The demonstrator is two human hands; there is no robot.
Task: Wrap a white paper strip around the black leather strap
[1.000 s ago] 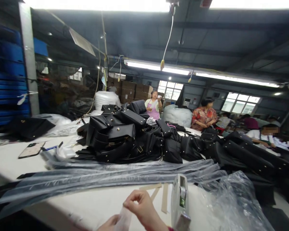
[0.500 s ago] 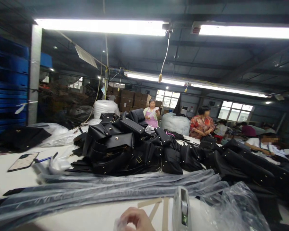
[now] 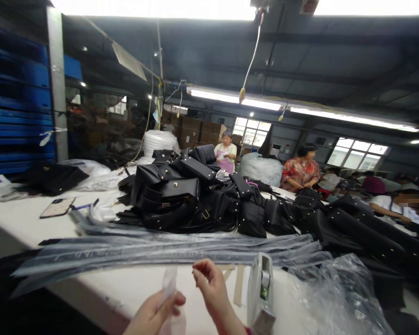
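Note:
My left hand holds a thin translucent strip between thumb and fingers, low in the middle of the view. Just to its right is my right hand, raised with its fingers curled toward the thumb; whether anything small is in them cannot be made out. A grey tape dispenser stands to the right of my right hand. Flat beige strips lie between them. Beyond both hands, long straps in clear plastic stretch across the table.
Black bags are heaped on the white table. Crumpled clear plastic lies at the right, a phone and a blue pen at the left. Several people work farther back, one in an apron.
My left hand has come into view with the translucent strip. My right hand shows more fully and higher up. The camera view has tilted downward.

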